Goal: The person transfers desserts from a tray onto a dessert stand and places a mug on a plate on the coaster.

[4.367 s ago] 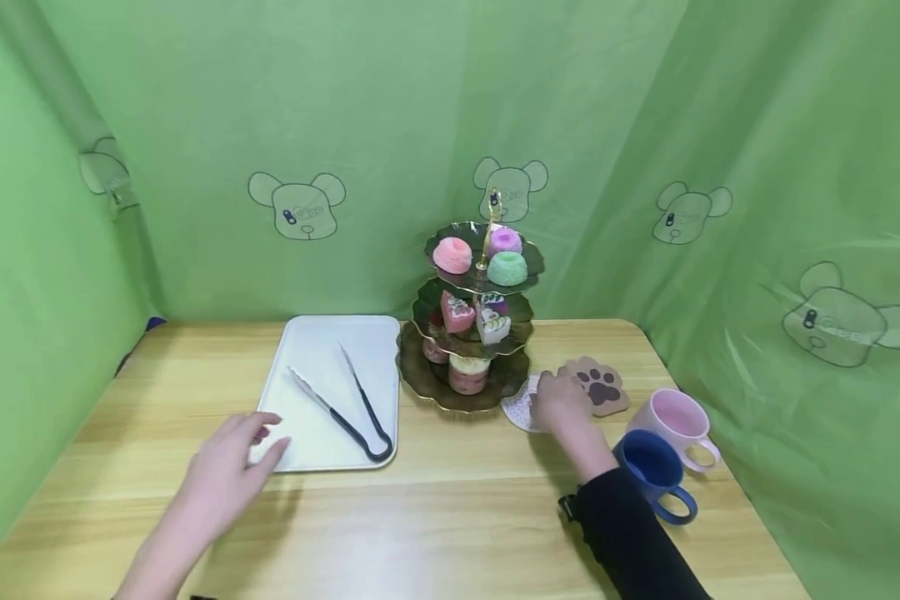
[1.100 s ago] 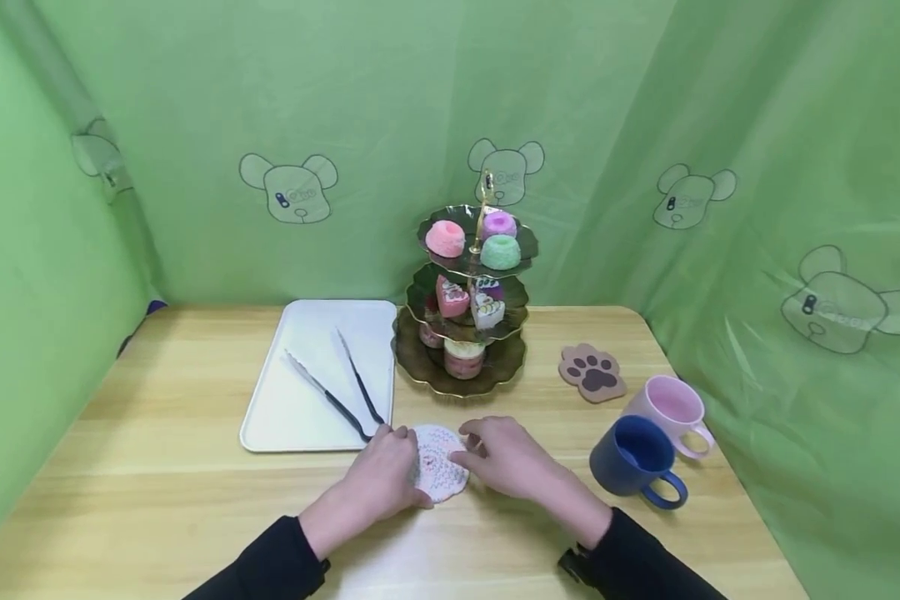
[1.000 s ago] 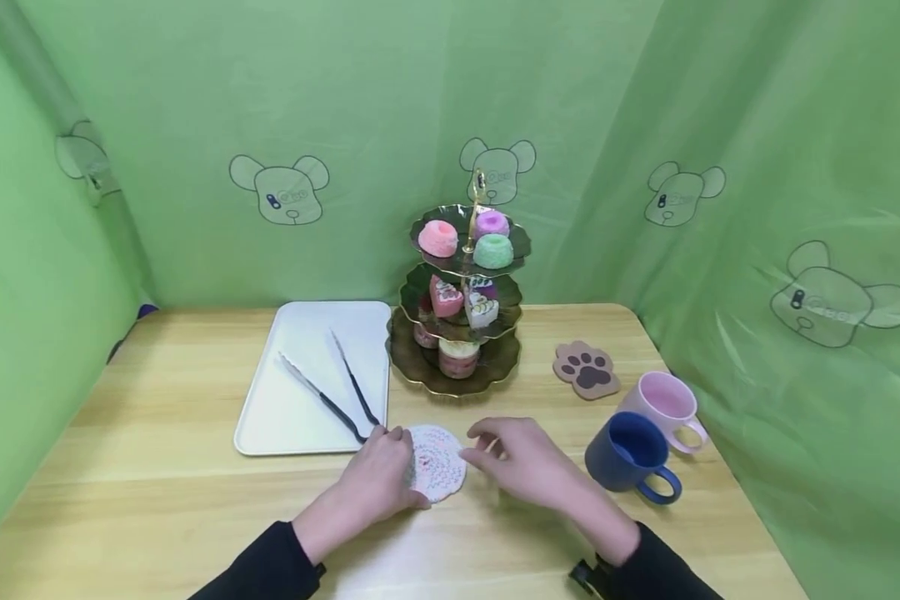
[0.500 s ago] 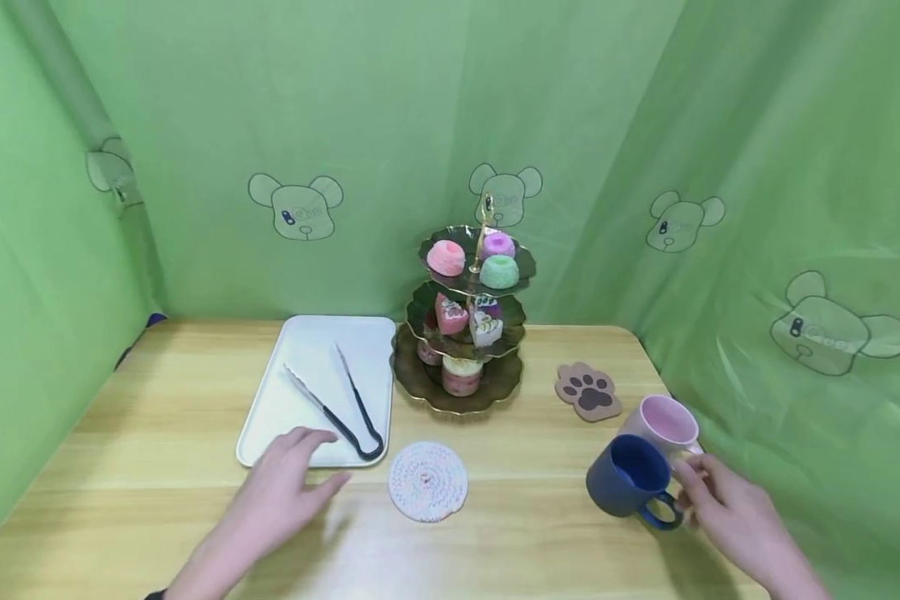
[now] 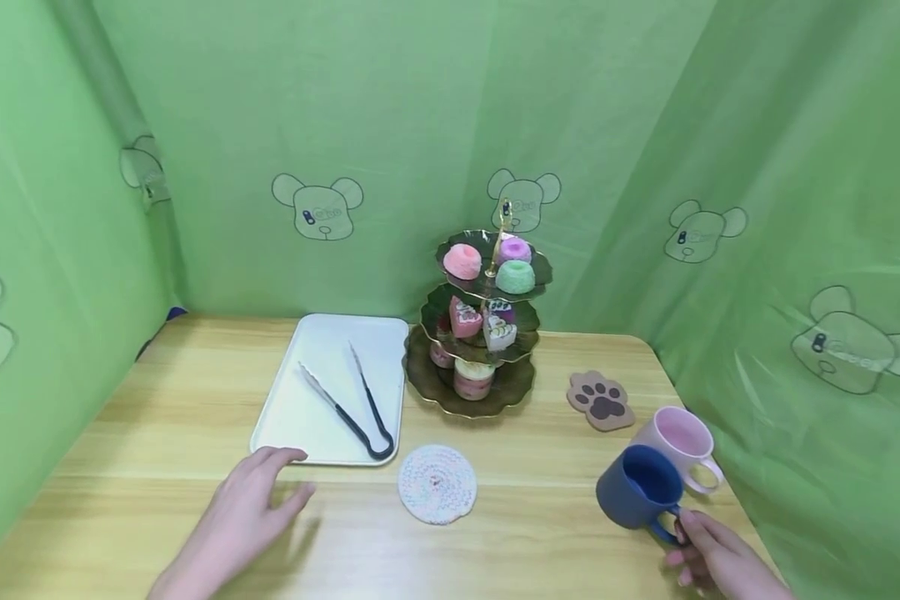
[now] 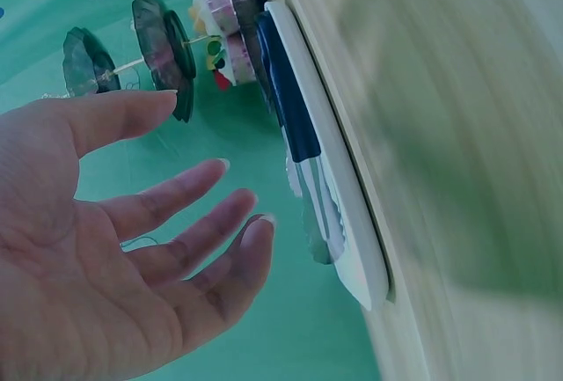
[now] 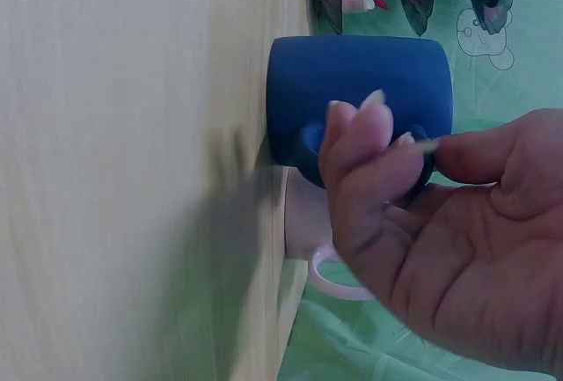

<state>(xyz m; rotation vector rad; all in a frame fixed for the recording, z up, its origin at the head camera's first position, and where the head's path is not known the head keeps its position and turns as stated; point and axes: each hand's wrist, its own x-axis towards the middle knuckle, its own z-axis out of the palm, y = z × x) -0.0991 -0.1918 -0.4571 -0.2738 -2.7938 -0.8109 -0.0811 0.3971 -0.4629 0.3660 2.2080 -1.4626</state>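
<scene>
My right hand (image 5: 723,554) is at the right front of the table, with thumb and fingers pinching the handle of the dark blue mug (image 5: 633,492). In the right wrist view the fingers curl through the handle and hide part of the mug's side (image 7: 361,73). My left hand (image 5: 236,512) hovers by the tray's near left corner, fingers spread and holding nothing; the left wrist view shows its bare palm (image 6: 114,267). Between the hands a round white woven coaster (image 5: 437,485) with coloured flecks lies flat on the table.
A pink mug (image 5: 678,442) stands right behind the blue one, and a brown paw-print coaster (image 5: 602,402) lies farther back. Black-handled tongs (image 5: 371,417) rest on a white tray (image 5: 285,425). A three-tier stand (image 5: 435,392) with toy cakes is at the back. Green curtain (image 5: 390,108) surrounds the table.
The woven coaster came from beside the paw-print coaster to the table's middle, and both hands let go of it. My left hand drew back left; my right hand took the blue mug's handle.
</scene>
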